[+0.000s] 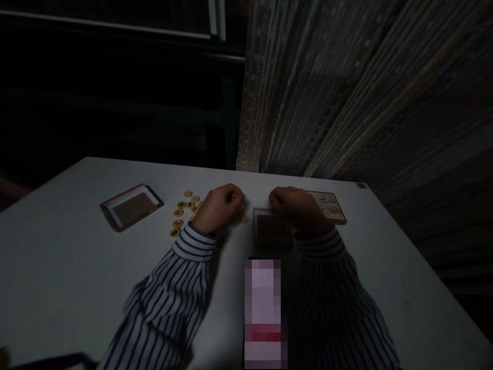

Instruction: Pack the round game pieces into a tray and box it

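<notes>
My left hand [220, 206] hovers over the table with its fingers curled into a pinch; whatever lies between the fingertips is too dark to make out. Round wooden Chinese chess pieces [177, 224], marked in red and black, are scattered beside and partly behind it. One pale piece [245, 219] shows just right of that hand. My right hand [298, 206] is closed above the right side of an open box [265, 211] with some pieces along its near inside edge. Its fingertips are turned away, hiding anything they hold.
A shallow open tray or lid [112, 222] lies at the left on the white table [69, 267]. Behind my right hand is a flat printed box or booklet [332, 205]. A blurred-out phone-like object [264, 295] lies at the near middle. Curtains [292, 92] hang beyond the far edge.
</notes>
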{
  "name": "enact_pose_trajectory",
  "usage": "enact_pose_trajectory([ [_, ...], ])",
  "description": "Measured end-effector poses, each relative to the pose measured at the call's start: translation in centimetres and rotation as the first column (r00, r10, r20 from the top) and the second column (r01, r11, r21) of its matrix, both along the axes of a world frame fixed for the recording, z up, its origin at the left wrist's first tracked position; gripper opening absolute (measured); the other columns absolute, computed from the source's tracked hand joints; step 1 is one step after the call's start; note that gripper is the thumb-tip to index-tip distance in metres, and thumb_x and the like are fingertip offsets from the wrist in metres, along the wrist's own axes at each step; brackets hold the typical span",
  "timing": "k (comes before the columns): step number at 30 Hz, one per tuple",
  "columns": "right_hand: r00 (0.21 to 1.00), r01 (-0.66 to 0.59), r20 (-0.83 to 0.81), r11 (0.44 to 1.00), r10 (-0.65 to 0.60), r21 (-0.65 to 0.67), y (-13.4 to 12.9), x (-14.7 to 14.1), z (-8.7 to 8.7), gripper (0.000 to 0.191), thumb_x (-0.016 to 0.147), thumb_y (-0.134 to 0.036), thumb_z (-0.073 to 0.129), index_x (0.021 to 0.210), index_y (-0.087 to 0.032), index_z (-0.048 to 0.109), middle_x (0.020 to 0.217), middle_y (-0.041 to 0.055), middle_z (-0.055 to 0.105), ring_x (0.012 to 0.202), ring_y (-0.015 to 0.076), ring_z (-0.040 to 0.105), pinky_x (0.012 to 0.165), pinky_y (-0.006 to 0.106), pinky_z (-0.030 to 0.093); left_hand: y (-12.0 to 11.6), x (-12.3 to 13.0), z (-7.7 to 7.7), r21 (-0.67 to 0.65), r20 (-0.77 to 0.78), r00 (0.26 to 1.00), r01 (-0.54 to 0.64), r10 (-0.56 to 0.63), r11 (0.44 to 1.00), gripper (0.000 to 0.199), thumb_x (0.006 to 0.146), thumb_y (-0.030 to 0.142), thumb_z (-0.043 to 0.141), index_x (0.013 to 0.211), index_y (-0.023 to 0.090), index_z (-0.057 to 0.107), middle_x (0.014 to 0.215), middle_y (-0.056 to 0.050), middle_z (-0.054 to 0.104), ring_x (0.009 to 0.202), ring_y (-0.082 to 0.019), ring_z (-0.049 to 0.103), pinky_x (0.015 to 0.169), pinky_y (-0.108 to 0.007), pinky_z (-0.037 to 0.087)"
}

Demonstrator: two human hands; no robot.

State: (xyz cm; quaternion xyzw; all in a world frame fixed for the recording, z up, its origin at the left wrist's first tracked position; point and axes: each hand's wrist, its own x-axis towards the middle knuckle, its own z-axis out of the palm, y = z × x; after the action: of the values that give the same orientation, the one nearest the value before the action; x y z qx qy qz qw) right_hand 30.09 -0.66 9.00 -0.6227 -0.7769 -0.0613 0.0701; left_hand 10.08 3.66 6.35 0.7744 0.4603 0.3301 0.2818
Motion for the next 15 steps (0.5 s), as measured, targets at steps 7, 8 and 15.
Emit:
enact_pose_trajectory([
  [7,0.999,-0.029,-0.034,0.999,0.030,0.022,-0.5,-0.5,0.6,0.026,0.088,-0.026,0.037,0.090,-0.017,0.061,0.087,0.0064,0.066,0.079,0.0174,0.056,0.067,0.027,0.032,-0.1,-0.4,0.3,0.036,0.072,0.997,-0.024,0.021,0.999,0.023,0.078,0.037,0.051,0.081,0.017,0.061,0.077,-0.003,0.066,0.070,-0.015,0.060,0.064,-0.025,0.045],
  [8,0.999,-0.029,-0.039,0.999,0.029,0.020,-0.6,-0.6,0.6,0.026,0.089,-0.026,0.037,0.091,-0.017,0.061,0.088,0.0066,0.066,0.080,0.0175,0.056,0.068,0.027,0.033,-0.1,-0.5,0.3,0.038,0.080,0.996,-0.030,0.027,0.999,0.023,0.078,0.038,0.050,0.082,0.017,0.061,0.077,-0.003,0.066,0.070,-0.015,0.061,0.064,-0.025,0.045],
  [15,0.995,-0.065,-0.072,0.997,0.069,0.049,-0.9,-0.8,1.0,0.028,0.090,-0.024,0.035,0.092,-0.016,0.062,0.089,0.0072,0.066,0.084,0.0175,0.055,0.071,0.028,0.033,-0.6,-1.2,1.0,0.049,0.119,0.991,-0.065,0.059,0.997,0.025,0.078,0.039,0.051,0.083,0.017,0.062,0.073,-0.003,0.066,0.066,-0.015,0.060,0.060,-0.025,0.045],
])
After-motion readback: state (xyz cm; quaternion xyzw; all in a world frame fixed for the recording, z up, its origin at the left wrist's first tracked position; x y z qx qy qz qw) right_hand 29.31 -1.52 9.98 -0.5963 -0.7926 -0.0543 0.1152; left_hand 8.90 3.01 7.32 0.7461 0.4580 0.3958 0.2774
